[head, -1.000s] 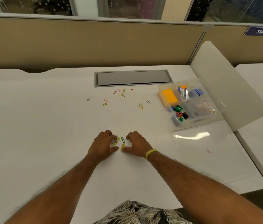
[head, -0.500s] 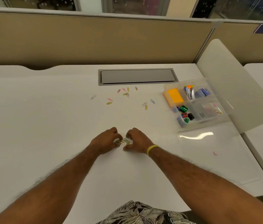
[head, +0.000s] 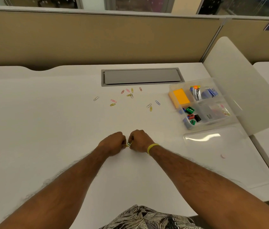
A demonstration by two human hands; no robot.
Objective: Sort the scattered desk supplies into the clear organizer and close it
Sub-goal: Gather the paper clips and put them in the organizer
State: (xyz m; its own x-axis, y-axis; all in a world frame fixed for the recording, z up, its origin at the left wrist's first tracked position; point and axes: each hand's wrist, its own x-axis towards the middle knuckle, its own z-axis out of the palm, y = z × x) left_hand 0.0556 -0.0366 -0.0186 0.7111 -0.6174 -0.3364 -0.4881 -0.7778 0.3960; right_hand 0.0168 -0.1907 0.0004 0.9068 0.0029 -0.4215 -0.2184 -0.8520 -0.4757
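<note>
left hand (head: 113, 143) and right hand (head: 139, 140) drawn together, paper clips (head: 128, 144) bunched between

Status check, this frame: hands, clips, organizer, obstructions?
Left hand and right hand both pinching small bunch of coloured wire paper clips. More loose clips scattered farther back on white desk. Clear plastic organizer open, lid flat; nothing between.

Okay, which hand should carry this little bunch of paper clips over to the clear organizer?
Right, probably. Both hands pinch the bunched paper clips, but the right hand lies nearer the clear organizer; the left hand would have to reach across it.
</note>
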